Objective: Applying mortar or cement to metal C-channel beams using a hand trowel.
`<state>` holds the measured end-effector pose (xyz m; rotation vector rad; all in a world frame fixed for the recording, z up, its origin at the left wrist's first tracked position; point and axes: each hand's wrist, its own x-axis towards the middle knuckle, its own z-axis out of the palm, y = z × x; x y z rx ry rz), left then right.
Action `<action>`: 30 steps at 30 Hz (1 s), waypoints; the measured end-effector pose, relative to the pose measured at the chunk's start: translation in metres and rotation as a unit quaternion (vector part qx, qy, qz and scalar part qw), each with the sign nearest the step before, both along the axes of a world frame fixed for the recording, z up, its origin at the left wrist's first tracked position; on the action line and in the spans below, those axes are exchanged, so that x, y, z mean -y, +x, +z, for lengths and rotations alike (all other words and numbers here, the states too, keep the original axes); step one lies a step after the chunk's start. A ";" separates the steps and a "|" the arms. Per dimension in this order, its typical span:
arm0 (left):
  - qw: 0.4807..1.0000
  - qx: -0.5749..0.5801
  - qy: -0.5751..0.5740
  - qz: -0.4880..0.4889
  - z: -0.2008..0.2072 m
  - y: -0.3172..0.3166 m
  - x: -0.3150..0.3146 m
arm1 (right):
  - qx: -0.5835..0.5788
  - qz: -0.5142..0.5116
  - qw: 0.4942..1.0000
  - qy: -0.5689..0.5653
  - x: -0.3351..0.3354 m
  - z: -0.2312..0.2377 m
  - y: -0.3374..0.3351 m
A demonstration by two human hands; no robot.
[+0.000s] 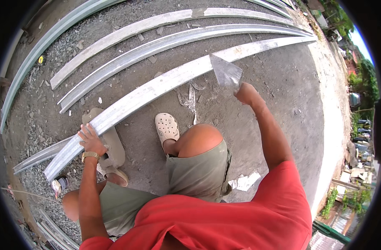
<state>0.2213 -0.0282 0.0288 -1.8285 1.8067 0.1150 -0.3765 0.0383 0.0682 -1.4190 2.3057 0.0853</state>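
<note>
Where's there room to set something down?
The widest bare patch of ground lies between the right hand with its trowel and the sunlit strip. A smaller one sits between the two shoes. It's crowded at upper left, where metal beams lie side by side with rubble between, and by the left hand, which rests on the nearest beam.
</note>
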 end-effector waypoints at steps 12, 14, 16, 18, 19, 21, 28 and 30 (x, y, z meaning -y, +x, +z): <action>1.000 -0.014 -0.012 0.002 -0.003 -0.001 -0.002 | -0.023 0.001 0.999 -0.027 0.000 -0.011 0.016; 1.000 -0.007 -0.007 0.001 0.003 0.002 -0.002 | -0.040 0.089 0.991 -0.089 -0.002 -0.001 0.042; 1.000 -0.008 0.000 0.010 0.004 0.007 -0.004 | -0.036 0.090 0.995 -0.014 0.003 0.011 0.057; 1.000 -0.021 0.003 0.015 0.000 0.001 -0.002 | -0.073 -0.018 0.994 -0.074 0.011 -0.014 0.002; 1.000 -0.023 0.005 0.007 -0.003 -0.001 -0.002 | -0.026 -0.077 0.997 -0.014 0.014 -0.014 -0.028; 1.000 -0.025 0.003 0.008 -0.003 -0.008 0.002 | 0.021 -0.128 0.991 0.045 0.021 -0.019 -0.040; 1.000 -0.006 0.009 0.011 0.006 -0.005 0.001 | 0.086 0.147 0.985 -0.023 0.005 0.009 0.178; 1.000 -0.002 0.019 0.010 0.005 0.000 0.001 | 0.116 0.195 0.974 -0.017 0.016 0.018 0.191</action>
